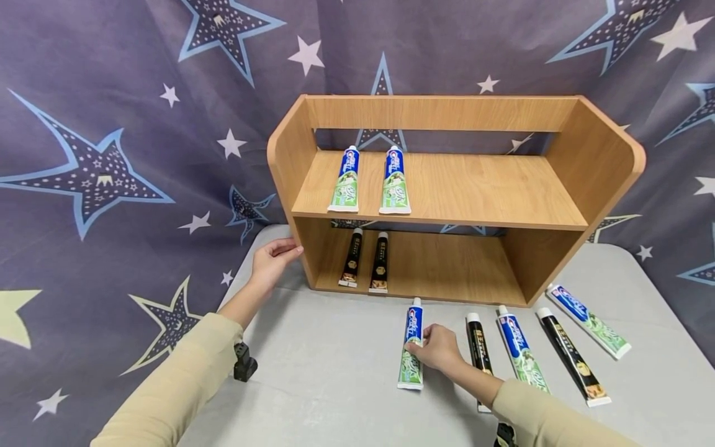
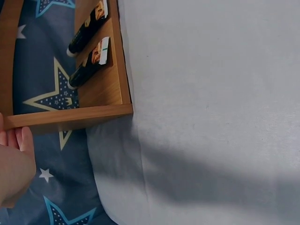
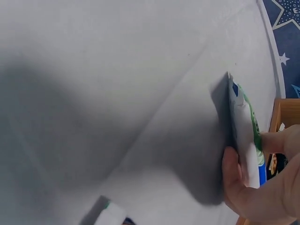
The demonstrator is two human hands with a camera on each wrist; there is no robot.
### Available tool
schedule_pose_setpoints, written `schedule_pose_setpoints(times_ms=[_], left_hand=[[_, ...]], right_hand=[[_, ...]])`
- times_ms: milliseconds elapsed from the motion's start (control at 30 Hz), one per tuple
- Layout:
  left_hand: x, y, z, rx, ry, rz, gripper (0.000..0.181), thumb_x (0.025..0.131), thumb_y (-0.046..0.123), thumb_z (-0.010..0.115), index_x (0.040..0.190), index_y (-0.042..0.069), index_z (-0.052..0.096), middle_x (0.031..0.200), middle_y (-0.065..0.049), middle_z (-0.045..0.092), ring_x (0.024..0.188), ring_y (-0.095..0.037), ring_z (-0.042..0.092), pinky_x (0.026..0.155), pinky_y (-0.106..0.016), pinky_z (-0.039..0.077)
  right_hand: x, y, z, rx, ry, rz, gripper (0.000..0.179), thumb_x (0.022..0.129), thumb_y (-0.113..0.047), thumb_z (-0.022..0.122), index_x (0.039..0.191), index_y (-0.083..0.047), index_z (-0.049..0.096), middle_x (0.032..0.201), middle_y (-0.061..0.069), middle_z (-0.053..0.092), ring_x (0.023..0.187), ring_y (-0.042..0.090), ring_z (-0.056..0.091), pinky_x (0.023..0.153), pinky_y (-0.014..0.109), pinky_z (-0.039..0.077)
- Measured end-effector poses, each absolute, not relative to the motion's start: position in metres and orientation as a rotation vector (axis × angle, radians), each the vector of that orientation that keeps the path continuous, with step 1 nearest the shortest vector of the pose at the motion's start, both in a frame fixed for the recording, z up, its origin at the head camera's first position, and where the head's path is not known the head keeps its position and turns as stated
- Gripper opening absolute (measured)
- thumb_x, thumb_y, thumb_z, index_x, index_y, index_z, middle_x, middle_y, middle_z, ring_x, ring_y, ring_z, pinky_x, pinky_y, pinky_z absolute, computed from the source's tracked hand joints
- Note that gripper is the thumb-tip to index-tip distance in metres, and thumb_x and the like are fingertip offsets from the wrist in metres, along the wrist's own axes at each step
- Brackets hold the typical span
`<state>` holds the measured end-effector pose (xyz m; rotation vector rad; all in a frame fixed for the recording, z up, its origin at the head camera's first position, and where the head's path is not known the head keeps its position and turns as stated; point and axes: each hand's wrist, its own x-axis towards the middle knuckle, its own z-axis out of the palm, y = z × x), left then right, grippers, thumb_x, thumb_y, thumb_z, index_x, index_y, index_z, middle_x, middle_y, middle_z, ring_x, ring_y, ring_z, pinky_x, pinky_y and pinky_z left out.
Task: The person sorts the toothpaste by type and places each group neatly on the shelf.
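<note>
My right hand (image 1: 438, 349) pinches a blue-and-green toothpaste tube (image 1: 412, 335) between thumb and fingers. The tube's cap points toward the wooden shelf (image 1: 447, 223). In the right wrist view the same tube (image 3: 244, 136) is seen edge-on, tilted above its shadow on the cloth. The fingers of my left hand (image 1: 270, 267) touch the shelf's left side panel from outside; the left wrist view shows them against that panel (image 2: 70, 117). Two blue-and-green tubes (image 1: 347, 180) lie on the upper board, toward the left. Below them, two black toothpaste tubes (image 1: 352, 257) lie on the lower board.
Right of the held tube, a black tube (image 1: 479, 344), a blue-and-green tube (image 1: 519, 344), another black tube (image 1: 572, 357) and another blue-and-green tube (image 1: 589, 321) lie on the grey table cloth (image 1: 313, 372). A star-patterned curtain (image 1: 139, 248) hangs behind the shelf.
</note>
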<state>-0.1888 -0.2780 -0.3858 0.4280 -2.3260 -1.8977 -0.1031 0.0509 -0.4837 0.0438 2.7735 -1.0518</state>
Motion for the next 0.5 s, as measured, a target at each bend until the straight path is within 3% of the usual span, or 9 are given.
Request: schedule_pose_setpoints(times_ms=[300,500], left_hand=[[-0.196,-0.283,-0.401,0.413,-2.322,-1.843,0.039,0.085,0.014,0.072,0.119,-0.004,0.062,0.084,0.018,0.064,0.076,0.01,0.06,0.074,-0.006,0.051],[-0.195,-0.281,-0.401,0.421,-2.34,-1.813,0.038,0.086,0.014,0.071,0.118,-0.003,0.063,0.091,0.01,0.067,0.076,0.01,0.059,0.074,-0.006,0.05]], right_hand=[[-0.098,0.045,-0.485,0.106,2.744,-1.13,0.034,0.075,-0.021,0.078,0.086,0.004,0.059,0.069,0.008,0.057,0.063,0.017,0.052,0.05,0.022,0.041],[-0.1,0.048,-0.483,0.318,2.523,-1.271,0.037,0.077,-0.02,0.078,0.095,0.007,0.061,0.082,0.015,0.064,0.069,0.019,0.06,0.058,0.026,0.053]])
